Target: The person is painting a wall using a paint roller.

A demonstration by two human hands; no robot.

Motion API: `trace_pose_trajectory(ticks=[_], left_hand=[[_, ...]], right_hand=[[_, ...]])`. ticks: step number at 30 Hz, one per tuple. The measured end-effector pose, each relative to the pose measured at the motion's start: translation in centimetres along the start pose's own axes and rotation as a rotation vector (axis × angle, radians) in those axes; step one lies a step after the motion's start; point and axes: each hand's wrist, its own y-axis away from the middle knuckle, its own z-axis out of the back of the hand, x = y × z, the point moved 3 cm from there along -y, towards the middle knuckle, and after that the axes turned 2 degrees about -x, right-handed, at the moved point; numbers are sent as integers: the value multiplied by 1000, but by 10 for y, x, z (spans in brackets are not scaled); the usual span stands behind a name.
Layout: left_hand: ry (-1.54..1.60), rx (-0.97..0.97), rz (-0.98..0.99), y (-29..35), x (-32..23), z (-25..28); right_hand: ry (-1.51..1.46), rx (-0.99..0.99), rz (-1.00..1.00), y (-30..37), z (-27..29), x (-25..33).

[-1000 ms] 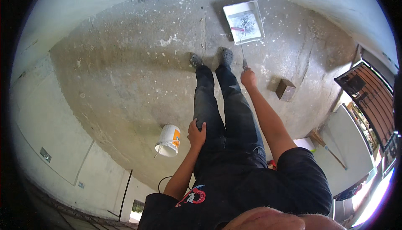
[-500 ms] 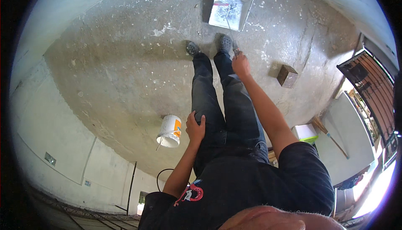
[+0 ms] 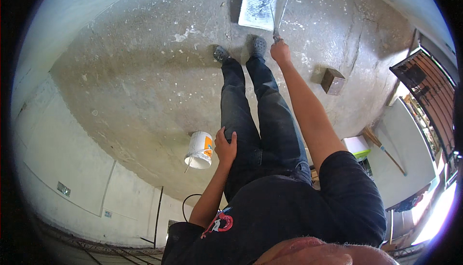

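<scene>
My right hand [image 3: 280, 53] is closed around the handle of a paint roller [image 3: 276, 32], arm stretched forward beyond my right foot. The roller's thin metal frame reaches into a white paint tray [image 3: 243, 12] on the floor. Its sleeve, with a reddish streak, lies near the tray's far end. White paint is smeared unevenly over the tray's bottom, with grey showing through. My left hand [image 3: 225, 147] rests on my left thigh, thumb apart from the fingers, holding nothing.
A white bucket [image 3: 197, 144] with an orange label lies to my left, a stick at its mouth. Rightward sit a brown box-like block [image 3: 333, 81], a broom [image 3: 381, 147] and a white container with a green edge [image 3: 356, 145]. Paint spots dot the concrete floor [image 3: 144, 72].
My right hand has moved forward and slightly right. The roller sleeve has shifted toward the tray's far end. My left hand stays on the thigh.
</scene>
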Motion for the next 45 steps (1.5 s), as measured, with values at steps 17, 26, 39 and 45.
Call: trace_pose_trajectory(ticks=[17,26,39,45], left_hand=[[-24,-2,10,-2,-1,2],[-36,-3,15,0,-1,2],[-22,-14,-23,-4,-20,3],[-56,-13,-3,-4,-10,2]], right_hand=[[9,-15,-47,8,0,6],[-65,-78,5,128,-43,-31],[-20,19,-106,59,-28,18],[-24,-25,-31,95,-22,18]])
